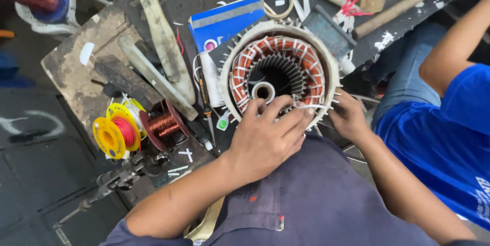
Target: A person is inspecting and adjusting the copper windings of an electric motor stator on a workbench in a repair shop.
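Observation:
A round motor stator (279, 67) with copper windings tied in white lacing rests against my lap, its white finned housing facing up. My left hand (268, 136) lies on its near rim, fingers spread over the windings and white insulating strips. My right hand (348, 117) presses the right near edge of the housing, fingers curled against the rim. Whether either hand pinches a strip is hidden.
Spools of red and copper wire (137, 126) stand on a worn wooden board (76, 67). A blue box (224, 21), a tape ring (277, 0), wooden sticks (163, 36), a hammer (367, 18) and a soldering tool (109, 182) lie around. Another person in a blue shirt (449, 128) sits at right.

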